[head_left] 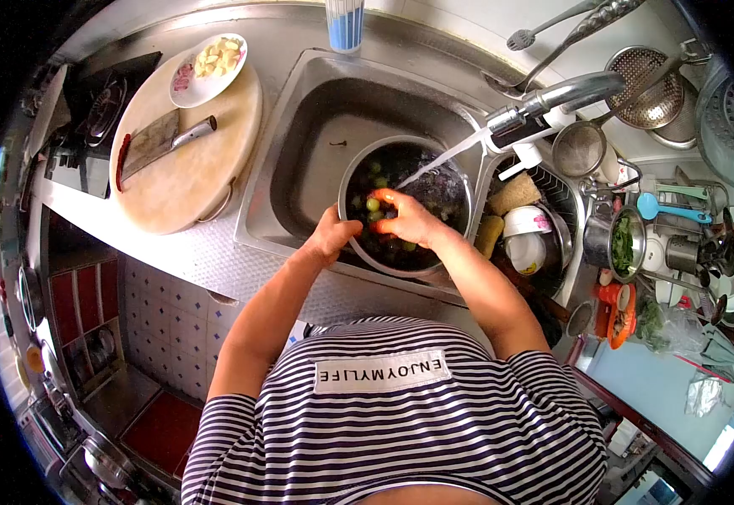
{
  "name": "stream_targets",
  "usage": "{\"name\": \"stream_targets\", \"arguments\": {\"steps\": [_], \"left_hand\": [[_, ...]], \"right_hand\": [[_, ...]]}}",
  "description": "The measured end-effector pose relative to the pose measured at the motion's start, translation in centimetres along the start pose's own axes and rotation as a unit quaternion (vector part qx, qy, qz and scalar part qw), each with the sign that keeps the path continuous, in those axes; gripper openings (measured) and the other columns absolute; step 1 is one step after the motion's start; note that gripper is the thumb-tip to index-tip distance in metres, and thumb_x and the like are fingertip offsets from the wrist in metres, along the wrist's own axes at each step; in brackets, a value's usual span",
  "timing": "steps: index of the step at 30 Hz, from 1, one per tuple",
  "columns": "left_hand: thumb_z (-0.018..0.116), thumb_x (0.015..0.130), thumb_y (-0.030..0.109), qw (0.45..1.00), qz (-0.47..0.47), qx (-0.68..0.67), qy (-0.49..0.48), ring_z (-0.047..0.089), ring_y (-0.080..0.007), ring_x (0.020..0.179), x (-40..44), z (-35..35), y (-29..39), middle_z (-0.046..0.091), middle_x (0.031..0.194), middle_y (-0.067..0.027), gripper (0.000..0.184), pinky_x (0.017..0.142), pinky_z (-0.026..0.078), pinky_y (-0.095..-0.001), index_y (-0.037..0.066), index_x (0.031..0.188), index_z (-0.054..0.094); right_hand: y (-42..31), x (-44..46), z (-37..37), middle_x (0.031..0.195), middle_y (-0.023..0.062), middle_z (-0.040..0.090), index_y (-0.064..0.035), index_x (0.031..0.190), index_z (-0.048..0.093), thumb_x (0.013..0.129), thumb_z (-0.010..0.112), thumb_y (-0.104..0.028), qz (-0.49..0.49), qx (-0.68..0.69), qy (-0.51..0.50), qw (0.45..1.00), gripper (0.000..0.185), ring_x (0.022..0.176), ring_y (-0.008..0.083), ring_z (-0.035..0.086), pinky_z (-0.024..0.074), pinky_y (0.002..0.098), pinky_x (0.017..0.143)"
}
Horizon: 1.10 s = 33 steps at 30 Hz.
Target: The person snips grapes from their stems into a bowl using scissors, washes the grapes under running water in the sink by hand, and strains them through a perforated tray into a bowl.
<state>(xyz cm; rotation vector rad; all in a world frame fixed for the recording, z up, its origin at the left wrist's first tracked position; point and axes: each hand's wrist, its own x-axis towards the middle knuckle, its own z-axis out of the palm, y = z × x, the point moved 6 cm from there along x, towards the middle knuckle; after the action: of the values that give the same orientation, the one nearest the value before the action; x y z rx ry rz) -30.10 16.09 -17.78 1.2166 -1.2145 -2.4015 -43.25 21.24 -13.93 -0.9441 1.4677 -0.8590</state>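
A round metal basin [343, 187] of dark water stands in the sink [316, 151]. Several round green fruits, which look like grapes [373, 204], float in it among darker pieces I cannot make out. My left hand [333, 234] is closed on the basin's near left rim, thumb over the edge. Inside the basin, my right hand [407, 220] curls its fingers about some of the grapes, its fingertips partly under water. From the faucet [544, 99], a stream of water [443, 158] falls into the basin just beyond my right hand.
Left of the sink, a round cutting board [215, 172] bears a cleaver [160, 145] and a white plate [234, 82] of chopped pieces. A drying rack with bowls [525, 220] and sponges [514, 195] sits at the right. Strainers [580, 149] hang beside the faucet; a blue-and-white cup [345, 29] stands behind.
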Motion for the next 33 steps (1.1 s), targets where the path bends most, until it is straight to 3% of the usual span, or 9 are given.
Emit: {"name": "stream_targets", "arguments": {"steps": [1, 3, 5, 10, 15, 19, 21, 25, 33], "left_hand": [[0.056, 0.066, 0.0, 1.0, 0.001, -0.003, 0.0, 0.054, -0.0187, 0.073, 0.0, 0.0, -0.1, 0.057, 0.083, -0.0088, 0.036, 0.066, 0.044, -0.0305, -0.004, 0.102, 0.053], [0.056, 0.066, 0.001, 1.0, 0.007, 0.0, 0.005, 0.054, -0.0187, 0.073, 0.2, -0.2, -0.3, 0.057, 0.083, -0.0088, 0.036, 0.065, 0.044, -0.0304, -0.005, 0.101, 0.053], [0.057, 0.066, 0.001, 1.0, 0.012, 0.002, 0.01, 0.053, -0.0186, 0.072, 0.3, -0.3, -0.3, 0.057, 0.082, -0.0088, 0.035, 0.065, 0.044, -0.0304, -0.005, 0.101, 0.053], [0.056, 0.069, 0.002, 0.996, -0.005, 0.076, 0.037, 0.055, -0.0203, 0.073, -0.9, 0.4, 1.4, 0.059, 0.088, -0.0102, 0.036, 0.064, 0.044, -0.0332, -0.007, 0.104, 0.052], [0.055, 0.068, 0.001, 0.999, 0.0, 0.041, 0.019, 0.056, -0.0213, 0.073, -1.0, 0.4, 1.3, 0.059, 0.085, -0.0108, 0.035, 0.063, 0.045, -0.0341, -0.007, 0.102, 0.053], [0.054, 0.068, 0.0, 0.999, 0.011, 0.025, 0.017, 0.057, -0.0218, 0.075, -0.5, 0.2, 0.7, 0.06, 0.085, -0.0119, 0.036, 0.063, 0.046, -0.0361, -0.007, 0.103, 0.053], [0.053, 0.068, 0.0, 0.999, -0.001, 0.019, 0.031, 0.055, -0.0203, 0.071, -0.6, 0.4, 0.8, 0.057, 0.082, -0.0094, 0.032, 0.06, 0.044, -0.0355, -0.006, 0.099, 0.053], [0.055, 0.069, 0.002, 0.997, 0.009, 0.037, 0.068, 0.046, -0.0163, 0.063, -1.5, 0.6, 1.9, 0.047, 0.071, -0.0035, 0.018, 0.054, 0.037, -0.0326, -0.002, 0.086, 0.051], [0.053, 0.07, 0.002, 0.991, 0.011, -0.065, 0.12, 0.048, -0.0164, 0.058, -2.8, -0.8, 1.6, 0.048, 0.065, -0.0041, 0.005, 0.051, 0.039, -0.0316, 0.001, 0.073, 0.05]], "right_hand": [[-0.3, 0.2, 0.0, 0.109, 0.0073, 0.056, -0.006, 0.123, 0.047, 0.071, 0.067, -0.004, 0.035, 0.116, -0.02, 0.992, 0.056, 0.099, 0.0139, 0.053, 0.0426, 0.026, 0.088], [-4.0, 0.9, -1.9, 0.116, 0.0055, 0.05, -0.0093, 0.125, 0.047, 0.068, 0.064, -0.003, -0.098, -0.085, 0.008, 0.992, 0.06, 0.103, 0.0175, 0.051, 0.0428, 0.0283, 0.089], [-4.6, 1.1, -3.7, 0.125, 0.0097, 0.045, -0.0098, 0.126, 0.046, 0.07, 0.064, -0.006, -0.191, -0.357, 0.111, 0.908, 0.059, 0.112, 0.0254, 0.048, 0.0402, 0.0335, 0.094], [0.0, 1.1, -3.8, 0.136, 0.0245, 0.025, -0.0179, 0.135, 0.032, 0.074, 0.065, -0.04, 0.019, -0.54, 0.05, 0.84, 0.074, 0.124, 0.0417, 0.028, 0.0341, 0.0488, 0.099], [2.2, -2.2, -0.4, 0.13, 0.0249, 0.033, -0.0096, 0.132, 0.036, 0.074, 0.065, -0.024, 0.006, -0.454, 0.044, 0.89, 0.066, 0.119, 0.0413, 0.036, 0.037, 0.0442, 0.097], [-2.3, -4.4, -1.3, 0.123, 0.0189, 0.046, -0.0051, 0.117, 0.053, 0.075, 0.063, -0.012, -0.179, -0.277, -0.005, 0.944, 0.044, 0.114, 0.0324, 0.046, 0.0402, 0.0396, 0.094], [-4.9, -5.9, -4.8, 0.116, 0.0167, 0.053, -0.0026, 0.108, 0.057, 0.075, 0.064, -0.007, -0.217, -0.277, 0.118, 0.929, 0.034, 0.106, 0.0288, 0.053, 0.0446, 0.0359, 0.088], [-0.4, -9.2, -15.2, 0.087, 0.0141, 0.062, -0.0005, 0.09, 0.056, 0.075, 0.063, -0.011, -0.105, -0.188, 0.481, 0.85, 0.02, 0.077, 0.0259, 0.061, 0.0481, 0.0334, 0.07], [4.8, -7.7, -20.1, 0.078, 0.0065, 0.062, 0.0006, 0.085, 0.056, 0.075, 0.071, -0.022, 0.001, 0.051, 0.471, 0.88, 0.028, 0.069, 0.0115, 0.056, 0.0451, 0.025, 0.063]]}}
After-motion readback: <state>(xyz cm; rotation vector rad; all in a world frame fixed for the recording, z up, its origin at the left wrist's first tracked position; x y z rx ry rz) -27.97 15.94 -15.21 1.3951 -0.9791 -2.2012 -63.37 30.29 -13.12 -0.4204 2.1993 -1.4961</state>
